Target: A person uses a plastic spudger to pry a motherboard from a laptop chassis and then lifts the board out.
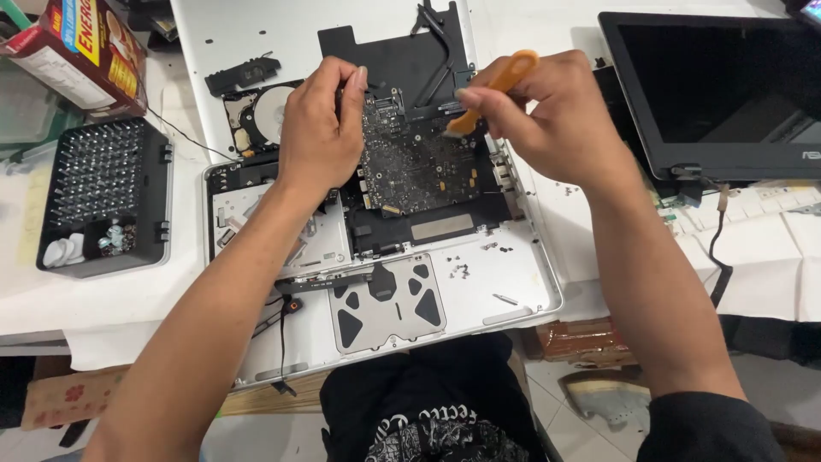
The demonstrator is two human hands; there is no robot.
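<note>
Bit tray (103, 197) far left. Left hand (321, 128) pinches the logic board (410, 162) left edge, lifted inside the open laptop shell (522, 282). Right hand (556, 115) grips orange pry tool (492, 90), tip down-left touching the board's top right edge.

The pry tool (494, 88) in the right hand (547, 115) is bright orange, set against a dark grey circuit board (410, 162) speckled with tiny silvery parts. The opened laptop shell (505, 274) is silver-white, its trackpad plate (389, 301) pale grey with black triangular patches. The bit tray (103, 197) is black, and the carton (81, 51) looks red and yellow, though partly cropped.
</note>
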